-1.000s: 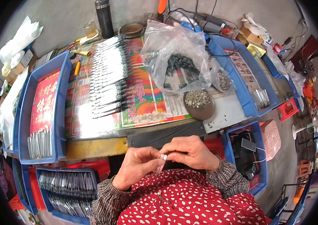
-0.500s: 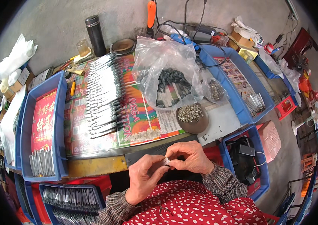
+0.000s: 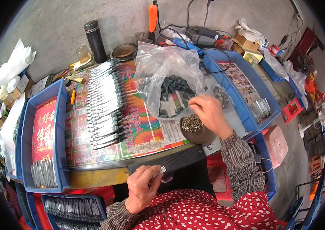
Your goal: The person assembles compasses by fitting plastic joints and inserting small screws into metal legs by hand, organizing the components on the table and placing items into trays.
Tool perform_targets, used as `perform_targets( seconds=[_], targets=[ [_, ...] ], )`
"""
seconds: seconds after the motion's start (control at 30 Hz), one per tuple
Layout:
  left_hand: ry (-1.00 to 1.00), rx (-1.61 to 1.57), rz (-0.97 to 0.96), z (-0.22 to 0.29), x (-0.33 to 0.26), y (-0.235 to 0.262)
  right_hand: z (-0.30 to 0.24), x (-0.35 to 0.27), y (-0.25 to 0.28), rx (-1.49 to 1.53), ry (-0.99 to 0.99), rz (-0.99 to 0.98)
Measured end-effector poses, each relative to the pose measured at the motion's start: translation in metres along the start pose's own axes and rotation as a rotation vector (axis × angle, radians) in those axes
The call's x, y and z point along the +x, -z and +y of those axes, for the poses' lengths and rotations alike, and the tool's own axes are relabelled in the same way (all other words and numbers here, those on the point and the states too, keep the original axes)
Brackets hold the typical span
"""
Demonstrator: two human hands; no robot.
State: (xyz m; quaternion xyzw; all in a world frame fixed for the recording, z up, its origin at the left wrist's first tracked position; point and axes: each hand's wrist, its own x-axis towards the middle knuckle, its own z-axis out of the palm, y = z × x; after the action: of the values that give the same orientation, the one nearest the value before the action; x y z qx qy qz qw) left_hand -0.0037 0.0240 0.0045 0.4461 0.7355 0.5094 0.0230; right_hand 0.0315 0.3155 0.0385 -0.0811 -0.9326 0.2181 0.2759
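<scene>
Workbench (image 3: pixel 99 177) carries a blue tray (image 3: pixel 232 90) and, beside it, a clear plastic bag (image 3: pixel 147 57) of black pieces (image 3: pixel 174 86). The right hand (image 3: pixel 211 114) hovers at the bag's mouth, fingers bent; whether they grasp anything I cannot tell. Partly behind it stands a brown dish (image 3: pixel 197 137). The left hand (image 3: pixel 141 189), before the bench, pinches a slim, holed strip (image 3: pixel 162 170). Small metal fasteners (image 3: pixel 192 124) fill the dish.

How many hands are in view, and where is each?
2: the left hand holds a pale strip near the table edge; the right hand is beside the clear bag and bowl. None seems hidden.
</scene>
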Motion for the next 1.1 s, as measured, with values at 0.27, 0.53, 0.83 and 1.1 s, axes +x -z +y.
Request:
perform_targets(
  seconds=[0.27,0.53,0.83,1.1],
  targets=[
    [0.025,0.012,0.009,-0.004,0.0,0.007,0.034,0.031,-0.026,-0.245,0.009,-0.106],
    [0.056,0.017,-0.004,-0.006,-0.002,0.008,0.043,0.039,-0.037,-0.366,-0.028,-0.289],
    [0.057,0.002,-0.007,-0.006,-0.004,0.008,0.043,0.034,-0.042,-0.099,0.0,0.021],
    [0.051,0.024,0.009,-0.003,-0.005,0.008,0.038,0.031,-0.035,0.364,-0.244,0.032]
  ],
)
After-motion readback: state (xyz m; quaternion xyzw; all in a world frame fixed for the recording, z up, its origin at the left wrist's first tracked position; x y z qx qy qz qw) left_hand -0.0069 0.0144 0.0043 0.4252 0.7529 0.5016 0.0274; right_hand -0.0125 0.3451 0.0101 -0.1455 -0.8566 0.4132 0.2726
